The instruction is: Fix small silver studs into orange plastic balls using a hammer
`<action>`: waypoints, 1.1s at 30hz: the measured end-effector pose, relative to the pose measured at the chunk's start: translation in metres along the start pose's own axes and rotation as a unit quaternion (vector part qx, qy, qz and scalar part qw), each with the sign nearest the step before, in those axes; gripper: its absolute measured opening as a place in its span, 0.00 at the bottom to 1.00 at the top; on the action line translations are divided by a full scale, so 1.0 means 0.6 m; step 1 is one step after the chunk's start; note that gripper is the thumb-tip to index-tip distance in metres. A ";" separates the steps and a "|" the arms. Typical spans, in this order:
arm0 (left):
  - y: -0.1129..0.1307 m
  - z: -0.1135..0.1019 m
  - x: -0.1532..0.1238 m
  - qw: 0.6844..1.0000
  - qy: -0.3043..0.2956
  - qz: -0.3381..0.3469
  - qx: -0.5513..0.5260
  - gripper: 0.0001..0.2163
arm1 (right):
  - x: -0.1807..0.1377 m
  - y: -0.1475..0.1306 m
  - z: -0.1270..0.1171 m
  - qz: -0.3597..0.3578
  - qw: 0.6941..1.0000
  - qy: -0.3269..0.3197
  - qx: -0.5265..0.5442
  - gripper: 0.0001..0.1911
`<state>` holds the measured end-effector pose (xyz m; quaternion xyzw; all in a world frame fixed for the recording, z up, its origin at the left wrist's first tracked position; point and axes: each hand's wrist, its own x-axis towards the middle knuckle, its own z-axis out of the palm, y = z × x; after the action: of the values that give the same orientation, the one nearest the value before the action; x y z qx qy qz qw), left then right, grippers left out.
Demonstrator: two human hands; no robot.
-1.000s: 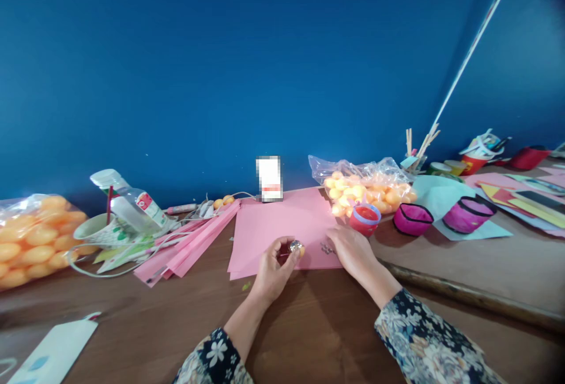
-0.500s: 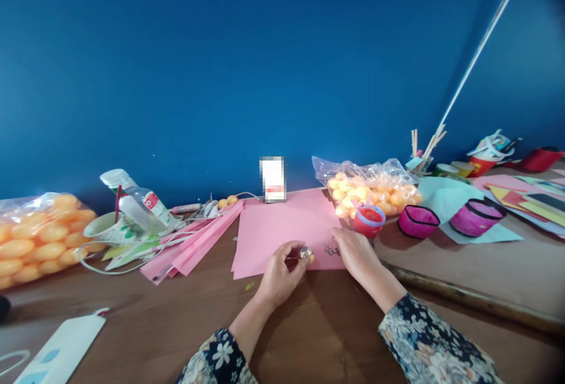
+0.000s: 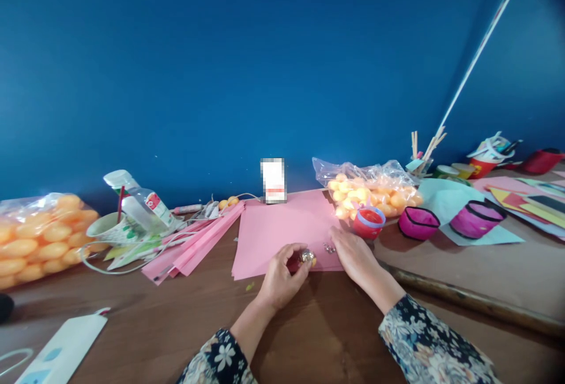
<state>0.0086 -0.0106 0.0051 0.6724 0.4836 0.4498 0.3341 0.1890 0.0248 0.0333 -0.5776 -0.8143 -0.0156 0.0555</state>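
Observation:
My left hand pinches a small, shiny, round metallic piece between thumb and fingers, just over the near part of the pink paper. A bit of yellow shows beneath that piece. On the right side of the paper rests my right hand, its fingers bent and close together. Small silvery pieces lie at its fingertips; what the fingers hold, if anything, is hidden. Just beyond this hand stands a red cup with a lilac rim.
Bags of orange balls lie left and behind the paper. Pink strips, a plastic bottle and cables sit left. Two magenta pouches and a long wooden stick are right. A blue wall rises behind.
My right hand has shifted slightly left, and fewer of the silvery pieces show beside it. My left hand keeps its pinch on the round metallic piece, nearly still.

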 end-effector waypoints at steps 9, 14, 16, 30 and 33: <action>0.002 -0.003 0.001 0.999 0.013 -0.019 -0.037 0.13 | 0.005 0.009 0.014 -0.007 0.997 0.059 0.042 0.10; -0.001 -0.010 0.004 0.991 0.049 -0.072 -0.105 0.15 | 0.011 0.014 0.028 -0.008 0.973 0.151 0.177 0.07; -0.002 -0.011 0.005 0.988 0.059 -0.078 -0.120 0.16 | 0.011 0.013 0.027 -0.018 0.967 0.151 0.206 0.07; -0.001 -0.010 0.009 0.992 0.055 -0.064 -0.097 0.13 | -0.007 0.007 -0.001 -0.115 0.989 0.037 0.089 0.06; -0.008 -0.009 0.010 0.993 0.055 -0.055 -0.091 0.14 | -0.012 0.009 -0.014 -0.105 0.989 0.039 0.095 0.06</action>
<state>0.0026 -0.0035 0.0045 0.5860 0.4945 0.5091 0.3910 0.1969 0.0189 0.0406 -0.4796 -0.8656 0.0339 0.1398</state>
